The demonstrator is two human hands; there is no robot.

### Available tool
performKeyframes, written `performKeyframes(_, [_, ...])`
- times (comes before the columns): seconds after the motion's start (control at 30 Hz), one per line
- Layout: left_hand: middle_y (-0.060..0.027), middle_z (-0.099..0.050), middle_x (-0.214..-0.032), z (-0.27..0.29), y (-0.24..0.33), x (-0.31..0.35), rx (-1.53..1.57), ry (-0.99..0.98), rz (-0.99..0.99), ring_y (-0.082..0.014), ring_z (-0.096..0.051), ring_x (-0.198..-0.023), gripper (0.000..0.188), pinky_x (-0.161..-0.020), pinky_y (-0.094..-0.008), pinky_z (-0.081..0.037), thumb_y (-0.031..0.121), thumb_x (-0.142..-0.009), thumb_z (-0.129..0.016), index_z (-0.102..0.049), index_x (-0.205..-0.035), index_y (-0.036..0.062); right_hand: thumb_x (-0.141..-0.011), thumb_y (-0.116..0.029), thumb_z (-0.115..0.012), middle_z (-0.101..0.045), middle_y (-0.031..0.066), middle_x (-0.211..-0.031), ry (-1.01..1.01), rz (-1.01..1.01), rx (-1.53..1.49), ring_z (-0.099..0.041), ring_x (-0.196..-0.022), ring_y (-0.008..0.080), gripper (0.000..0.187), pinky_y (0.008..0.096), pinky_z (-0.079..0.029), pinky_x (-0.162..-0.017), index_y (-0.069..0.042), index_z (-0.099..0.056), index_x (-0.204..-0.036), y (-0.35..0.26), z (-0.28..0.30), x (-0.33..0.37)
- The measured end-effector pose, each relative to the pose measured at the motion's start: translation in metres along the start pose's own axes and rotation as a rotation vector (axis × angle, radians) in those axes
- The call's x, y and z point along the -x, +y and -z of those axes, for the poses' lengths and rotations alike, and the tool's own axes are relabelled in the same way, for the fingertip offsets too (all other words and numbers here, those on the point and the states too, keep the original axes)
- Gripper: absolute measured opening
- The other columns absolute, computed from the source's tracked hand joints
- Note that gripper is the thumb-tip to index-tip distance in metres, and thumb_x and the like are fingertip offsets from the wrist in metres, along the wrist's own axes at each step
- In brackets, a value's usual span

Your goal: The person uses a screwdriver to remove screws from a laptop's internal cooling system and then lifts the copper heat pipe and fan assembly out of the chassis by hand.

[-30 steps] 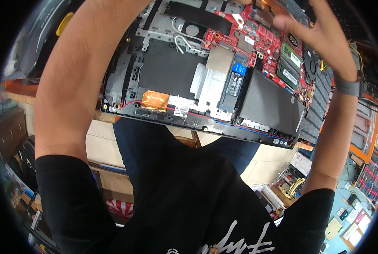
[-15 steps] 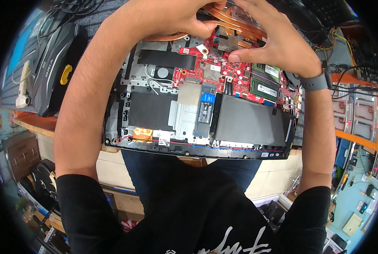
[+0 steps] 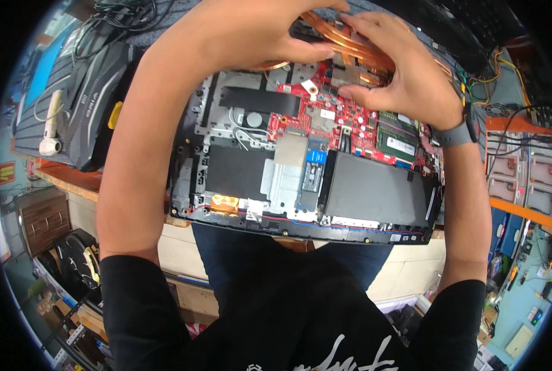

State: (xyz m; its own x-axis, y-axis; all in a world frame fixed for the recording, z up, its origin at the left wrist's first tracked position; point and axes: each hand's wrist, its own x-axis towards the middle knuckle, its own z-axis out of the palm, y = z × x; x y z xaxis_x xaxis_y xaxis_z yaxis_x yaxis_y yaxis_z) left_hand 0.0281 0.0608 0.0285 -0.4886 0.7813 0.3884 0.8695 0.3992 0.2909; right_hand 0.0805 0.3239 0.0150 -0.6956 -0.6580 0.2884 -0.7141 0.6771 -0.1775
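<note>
An opened laptop base (image 3: 282, 234) lies before me, its red motherboard (image 3: 325, 102) exposed. Over the board's far part is a copper heat-pipe heatsink (image 3: 363, 52). My left hand (image 3: 294, 46) curls round its left side, thumb on the near edge and fingertips beyond. On the right side my right hand (image 3: 406, 74) grips it, fingers over the pipes and thumb low near the board. Whether the heatsink touches the board is hidden by the hands. Nearer to me are memory sticks (image 3: 396, 143), a slim drive (image 3: 313, 176) and a flat black battery (image 3: 378, 191).
To the left lies a black angular case (image 3: 96, 105), with a white device (image 3: 50, 146) beside it and coiled black cables (image 3: 121, 18) behind. On the right stands an orange-edged rack (image 3: 523, 210) with clear compartments. Loose coloured wires (image 3: 495, 74) trail at the far right.
The whole view has shifted, so the laptop and surroundings sit slightly further right and lower. Both hands stay on the heatsink, with little visible movement against the laptop.
</note>
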Motion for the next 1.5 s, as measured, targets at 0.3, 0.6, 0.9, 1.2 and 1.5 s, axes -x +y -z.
performKeyframes(0.3, [-0.0067,-0.072,-0.098,0.007,0.041,0.05,-0.058,-0.155,-0.052,-0.0301,-0.07,-0.092,0.022,-0.079,-0.0418,-0.057,0.017,-0.084,-0.08,-0.076,-0.103,0.0059,-0.074,-0.045,-0.091,-0.063,0.0226,-0.131,0.106,0.033,0.012,-0.06,-0.12,0.0405,0.085,0.0459,-0.05,-0.105,0.005,-0.063,-0.138,0.004,-0.004,0.006])
performKeyframes(0.6, [-0.0052,-0.069,-0.092,0.006,0.049,0.051,-0.164,-0.178,0.069,-0.0261,-0.071,-0.082,0.017,-0.068,-0.0377,-0.057,0.007,-0.083,-0.074,-0.077,-0.099,0.0074,-0.074,-0.05,-0.089,-0.059,0.0202,-0.137,0.049,-0.103,-0.015,-0.056,-0.127,0.0399,0.091,0.0474,-0.047,-0.108,0.002,-0.06,-0.143,-0.001,0.0,0.006])
performKeyframes(0.9, [-0.0042,-0.065,-0.09,0.001,0.047,0.047,-0.07,-0.157,0.075,-0.0265,-0.069,-0.08,0.012,-0.067,-0.0383,-0.056,0.011,-0.083,-0.079,-0.073,-0.092,0.0068,-0.065,-0.033,-0.096,-0.059,0.0161,-0.139,0.031,-0.139,-0.018,-0.058,-0.125,0.0349,0.099,0.042,-0.055,-0.101,-0.003,-0.056,-0.15,-0.004,0.003,0.007])
performKeyframes(1.2, [-0.0046,-0.065,-0.09,-0.006,0.049,0.045,-0.008,-0.116,0.165,-0.0265,-0.069,-0.079,0.011,-0.066,-0.0385,-0.056,0.01,-0.084,-0.079,-0.073,-0.093,0.0069,-0.063,-0.036,-0.096,-0.059,0.0169,-0.14,0.018,-0.141,-0.008,-0.057,-0.125,0.0365,0.1,0.0436,-0.052,-0.103,-0.003,-0.057,-0.149,-0.004,0.005,0.008])
performKeyframes(1.5, [-0.0019,-0.063,-0.096,-0.004,0.049,0.046,-0.014,-0.11,0.096,-0.0242,-0.064,-0.081,0.016,-0.071,-0.0383,-0.05,0.012,-0.08,-0.082,-0.073,-0.093,0.009,-0.062,-0.037,-0.096,-0.059,0.0173,-0.141,0.034,-0.111,0.041,-0.057,-0.125,0.0373,0.101,0.0443,-0.051,-0.104,-0.002,-0.058,-0.148,-0.002,0.003,0.008])
